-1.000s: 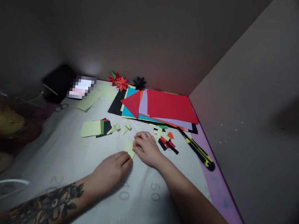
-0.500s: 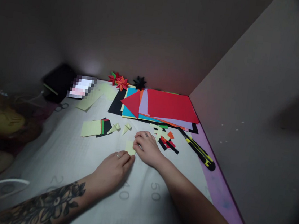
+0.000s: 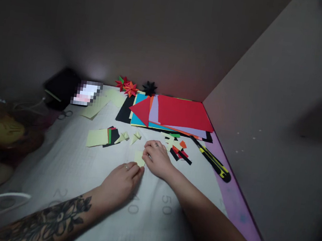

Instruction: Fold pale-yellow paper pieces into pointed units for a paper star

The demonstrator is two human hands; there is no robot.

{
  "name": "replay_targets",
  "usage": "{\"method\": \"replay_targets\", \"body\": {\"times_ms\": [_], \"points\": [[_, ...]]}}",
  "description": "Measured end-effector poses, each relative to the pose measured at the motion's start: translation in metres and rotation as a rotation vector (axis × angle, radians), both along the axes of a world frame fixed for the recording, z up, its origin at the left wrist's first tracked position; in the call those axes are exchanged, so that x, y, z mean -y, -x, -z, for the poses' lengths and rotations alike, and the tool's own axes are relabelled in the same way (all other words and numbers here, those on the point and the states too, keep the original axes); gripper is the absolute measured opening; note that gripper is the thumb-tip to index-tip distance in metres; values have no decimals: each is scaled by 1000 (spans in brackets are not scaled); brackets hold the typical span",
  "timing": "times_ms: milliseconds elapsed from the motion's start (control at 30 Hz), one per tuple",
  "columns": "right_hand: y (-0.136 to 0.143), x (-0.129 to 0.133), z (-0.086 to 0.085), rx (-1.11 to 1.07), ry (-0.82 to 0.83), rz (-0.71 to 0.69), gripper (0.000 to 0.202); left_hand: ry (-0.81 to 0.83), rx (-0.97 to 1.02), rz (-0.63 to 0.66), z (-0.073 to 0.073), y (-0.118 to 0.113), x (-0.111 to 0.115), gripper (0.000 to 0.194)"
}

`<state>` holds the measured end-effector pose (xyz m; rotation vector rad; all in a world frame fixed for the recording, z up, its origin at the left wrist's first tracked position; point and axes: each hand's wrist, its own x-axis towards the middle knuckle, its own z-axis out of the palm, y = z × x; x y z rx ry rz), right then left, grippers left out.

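Pale yellow paper (image 3: 138,157): one small, flat, thin piece with straight edges, lying on the white table cover (image 3: 102,215) between the two hands; its folds cannot be made out.

Left hand (image 3: 122,180): fingers bent and drawn together, tips on the paper's near edge, holding it.

Right hand (image 3: 156,159): fingers curled nearly closed, thumb and fingertips holding the paper's right edge. Grip at the exact contact hidden in both.

Handling note, by judgement: the step looks like folding or creasing along the edge. Best done with edges and corners matched first, one hand pinning the sheet, the other running a fingertip firmly outward; thin stock creeps if pressed unevenly.

Nearby: two folded yellow pieces, crisp and pointed, the left one (image 3: 123,136) beside a stack of small paper (image 3: 97,137), the right one (image 3: 136,136) apart from it; paper scraps (image 3: 179,153), narrow, mixed colours; a black-and-yellow cutter (image 3: 216,166).

Farther: large smooth coloured sheets (image 3: 185,113), overlapping, red uppermost; spiky paper stars, one orange-red (image 3: 130,89), one black (image 3: 149,88).
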<state>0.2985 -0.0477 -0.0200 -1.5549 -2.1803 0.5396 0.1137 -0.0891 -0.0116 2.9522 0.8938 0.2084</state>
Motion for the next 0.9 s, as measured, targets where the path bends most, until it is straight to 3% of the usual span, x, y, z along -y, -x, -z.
{"method": "replay_targets", "body": {"times_ms": [333,600,733,800,900], "points": [[1,1,2,10,-10,12,4,-15,-22,-18,-3,-3,1,30],[4,-11,5,21,-46,193,8,-17,-9,20,-3,-5,2,39],[-1,-11,9,-24,-146,278,12,9,-56,15,-3,-4,2,41],[-7,-4,10,-117,-223,181,24,25,-74,6,-3,-5,2,41],[-17,11,7,-132,-272,-85,30,33,-89,-6,-4,-5,2,41]]}}
